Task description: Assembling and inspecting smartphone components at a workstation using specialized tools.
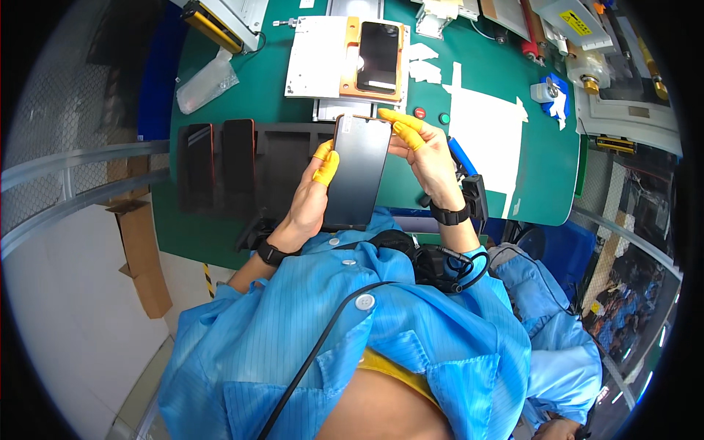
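A smartphone [358, 172] with a dark screen and a small pale sticker near its top edge is held up in front of me. My left hand [314, 192], yellow finger covers on its fingertips, grips the phone's left side. At the top right corner of the phone, my right hand [425, 150] has its covered fingers on the edge; whether they hold it or only touch it I cannot tell. Beyond it, another phone [379, 55] lies in an orange-framed fixture [350, 73] on a white plate [312, 62].
A black tray [282, 172] on the green table holds two phones [239, 154] in its left slots. A clear plastic bag [207, 84] lies behind it. Red [419, 112] and green buttons [444, 118] sit near a white sheet [484, 139]. Someone in blue [546, 315] is at my right.
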